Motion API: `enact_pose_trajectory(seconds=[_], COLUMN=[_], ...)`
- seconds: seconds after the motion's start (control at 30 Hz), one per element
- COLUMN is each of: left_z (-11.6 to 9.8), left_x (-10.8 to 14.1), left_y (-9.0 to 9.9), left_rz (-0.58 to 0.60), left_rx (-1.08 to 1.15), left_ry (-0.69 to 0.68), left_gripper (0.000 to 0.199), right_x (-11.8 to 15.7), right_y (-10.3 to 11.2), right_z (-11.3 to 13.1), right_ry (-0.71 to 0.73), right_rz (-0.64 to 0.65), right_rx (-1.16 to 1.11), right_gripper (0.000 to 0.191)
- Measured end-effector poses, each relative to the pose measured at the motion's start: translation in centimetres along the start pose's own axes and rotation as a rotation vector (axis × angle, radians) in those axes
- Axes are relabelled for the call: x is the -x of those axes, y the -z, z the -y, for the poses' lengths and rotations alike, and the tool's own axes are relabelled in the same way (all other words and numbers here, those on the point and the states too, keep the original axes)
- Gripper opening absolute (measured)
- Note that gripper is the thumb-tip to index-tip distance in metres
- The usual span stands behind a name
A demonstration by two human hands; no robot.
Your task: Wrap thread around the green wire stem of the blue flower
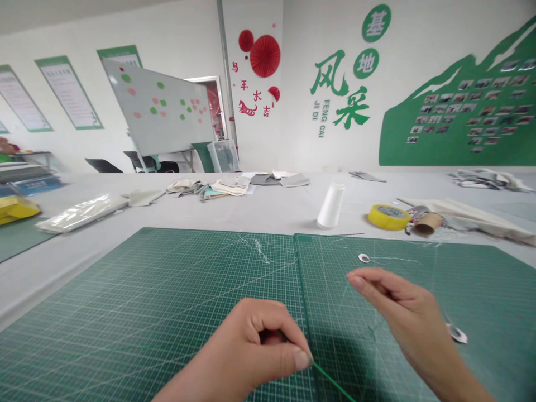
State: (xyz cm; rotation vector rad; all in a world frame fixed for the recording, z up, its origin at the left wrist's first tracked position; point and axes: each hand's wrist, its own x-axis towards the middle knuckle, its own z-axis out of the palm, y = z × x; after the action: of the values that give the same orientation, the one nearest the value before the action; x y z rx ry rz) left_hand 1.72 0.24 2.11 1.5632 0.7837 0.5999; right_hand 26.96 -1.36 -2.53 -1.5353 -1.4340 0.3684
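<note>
My left hand [259,346] is closed in a pinch above the green cutting mat [188,268]. Between its thumb and forefinger is the end of a thin green cord [333,381], which runs down to the right and out of the frame. My right hand [402,312] hovers higher to the right, thumb and forefinger pressed together; whatever is between them is too fine to make out. Beyond it a small white tag [364,258] with a dark centre lies on the mat, trailing thread. Another white tag [457,333] shows partly behind the right wrist.
White thread scraps [262,251] lie on the mat. Behind it stand a white thread cone [330,206], a yellow tape roll [388,216] and a cardboard tube [427,223]. Fabric pieces [228,186] are heaped farther back; a clear plastic package [86,212] lies left.
</note>
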Motion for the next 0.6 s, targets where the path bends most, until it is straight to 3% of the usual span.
enact_pose_trajectory(seconds=[0.13, 0.23, 0.43, 0.6], left_z=[0.1, 0.2, 0.8, 1.9], left_x=[0.0, 0.0, -0.3, -0.9], left_y=[-0.3, -0.7, -0.9, -0.3], left_rz=[0.000, -0.079, -0.408, -0.651], left_rx=[0.042, 0.130, 0.309, 0.324], left_ry=[-0.036, -0.018, -0.040, -0.089], left_gripper=[0.008, 0.011, 0.020, 0.021], right_x=[0.3, 0.6, 2.1, 4.0], right_y=[-1.4, -2.6, -4.8, -5.3], right_z=[0.7, 1.1, 1.1, 1.4], right_ry=[-0.031, 0.016, 0.127, 0.422], right_rz=[0.082, 0.160, 0.330, 0.399], right_rx=[0.048, 0.134, 0.226, 0.370], right_gripper=[0.029, 0.030, 0.026, 0.028])
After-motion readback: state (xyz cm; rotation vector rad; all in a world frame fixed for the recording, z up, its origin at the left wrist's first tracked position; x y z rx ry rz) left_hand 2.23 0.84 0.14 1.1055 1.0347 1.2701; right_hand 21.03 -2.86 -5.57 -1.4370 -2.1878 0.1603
